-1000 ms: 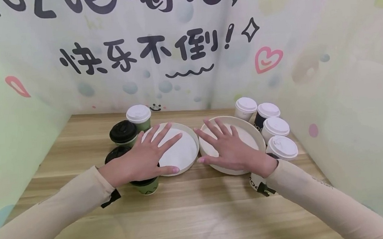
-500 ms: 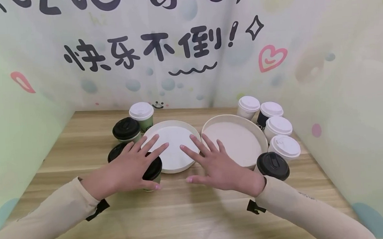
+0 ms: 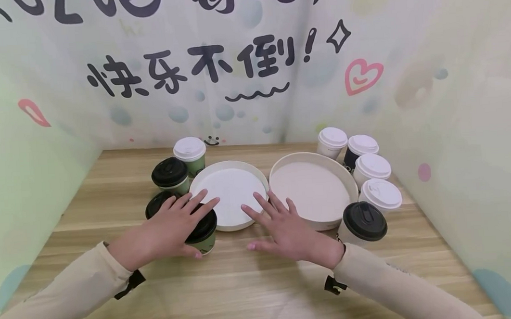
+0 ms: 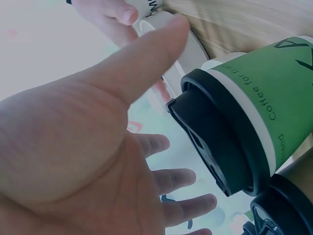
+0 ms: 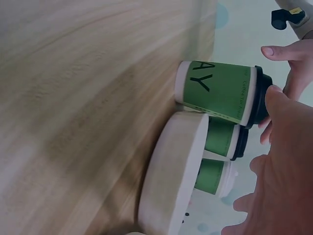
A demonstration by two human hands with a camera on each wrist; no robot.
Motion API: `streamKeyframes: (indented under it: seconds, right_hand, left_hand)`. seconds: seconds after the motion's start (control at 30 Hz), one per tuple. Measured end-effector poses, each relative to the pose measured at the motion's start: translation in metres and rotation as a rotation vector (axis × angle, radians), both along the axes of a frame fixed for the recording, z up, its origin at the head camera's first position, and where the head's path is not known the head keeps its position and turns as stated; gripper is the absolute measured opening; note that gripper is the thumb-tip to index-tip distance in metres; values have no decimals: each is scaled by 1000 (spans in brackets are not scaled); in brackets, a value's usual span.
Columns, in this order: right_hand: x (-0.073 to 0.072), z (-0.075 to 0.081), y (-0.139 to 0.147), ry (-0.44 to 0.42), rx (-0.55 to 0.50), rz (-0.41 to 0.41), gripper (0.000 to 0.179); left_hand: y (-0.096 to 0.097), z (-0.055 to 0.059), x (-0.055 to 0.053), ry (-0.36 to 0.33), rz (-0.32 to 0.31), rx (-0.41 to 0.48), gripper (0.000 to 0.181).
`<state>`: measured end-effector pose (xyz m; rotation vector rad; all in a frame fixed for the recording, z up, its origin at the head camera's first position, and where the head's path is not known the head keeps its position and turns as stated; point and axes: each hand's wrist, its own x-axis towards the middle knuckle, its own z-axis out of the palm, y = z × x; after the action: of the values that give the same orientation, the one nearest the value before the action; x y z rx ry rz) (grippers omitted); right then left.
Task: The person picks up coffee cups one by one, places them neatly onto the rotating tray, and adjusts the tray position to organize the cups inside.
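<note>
My left hand [image 3: 164, 231] is spread, palm down, above a green paper cup [image 3: 208, 243] with a black lid. In the left wrist view the thumb and fingers are extended beside that cup's black lid [image 4: 222, 132], with a gap between palm and lid. My right hand [image 3: 287, 232], also spread, hovers by the front edges of two round shallow trays. The left tray [image 3: 233, 199] has a white bottom; the right tray [image 3: 311, 190] is cream. In the right wrist view the tray wall [image 5: 171, 171] stands in front of the green cups. Neither hand holds anything.
Left of the trays stand a white-lidded green cup [image 3: 190, 151] and black-lidded cups [image 3: 169, 172], one partly behind the left hand. Along the right are several white-lidded cups [image 3: 373, 167] and a black-lidded cup [image 3: 364, 221]. A printed cloth wall [image 3: 253, 116] closes off the back.
Both hands have drawn back toward me from over the trays, the left also shifting left and the right slightly left. The cups and trays stay in place.
</note>
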<state>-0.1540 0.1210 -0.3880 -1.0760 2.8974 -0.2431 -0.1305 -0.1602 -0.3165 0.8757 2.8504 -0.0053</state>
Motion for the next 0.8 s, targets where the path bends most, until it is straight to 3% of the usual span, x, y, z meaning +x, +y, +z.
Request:
streamKeyframes:
  seconds: [0.43,0.8]
  right_hand:
    - [-2,-30,8,31,-10,15,81]
    - [-2,-39,13,28,23,13,79]
  left_hand:
    - [0,-8,-1,26,-12,-6,101]
    - [3,-10,-2,82,-30,-23,99]
